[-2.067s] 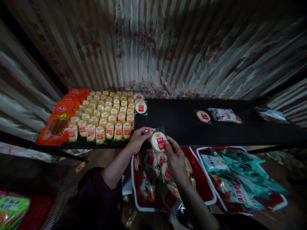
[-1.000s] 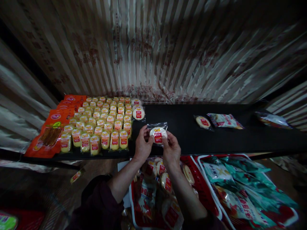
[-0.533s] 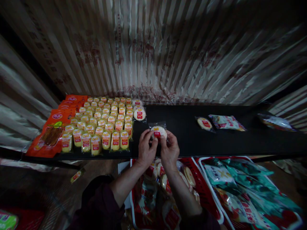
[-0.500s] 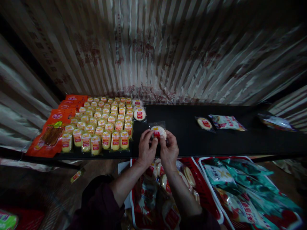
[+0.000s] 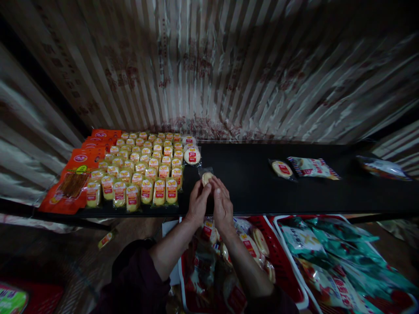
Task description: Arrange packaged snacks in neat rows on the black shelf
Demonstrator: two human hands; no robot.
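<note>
Both of my hands hold one round wrapped cake (image 5: 207, 177) down at the black shelf (image 5: 255, 183). My left hand (image 5: 197, 201) pinches its left side and my right hand (image 5: 222, 204) covers its right side, fingers together. The cake sits just right of a block of several small yellow snack packs (image 5: 144, 168). Behind it lie two more round wrapped cakes (image 5: 192, 155) in a line. Most of the held cake is hidden by my fingers.
Orange flat packets (image 5: 73, 181) lie at the shelf's left end. A round cake (image 5: 282, 169) and a striped packet (image 5: 312, 167) lie further right. Below the shelf stand a red basket (image 5: 288, 279) of cakes and a basket of green bags (image 5: 337, 266).
My hands carried the wrapped cake from above the red basket forward and left, then lowered it onto the shelf behind the line of round cakes. My right hand closed over it.
</note>
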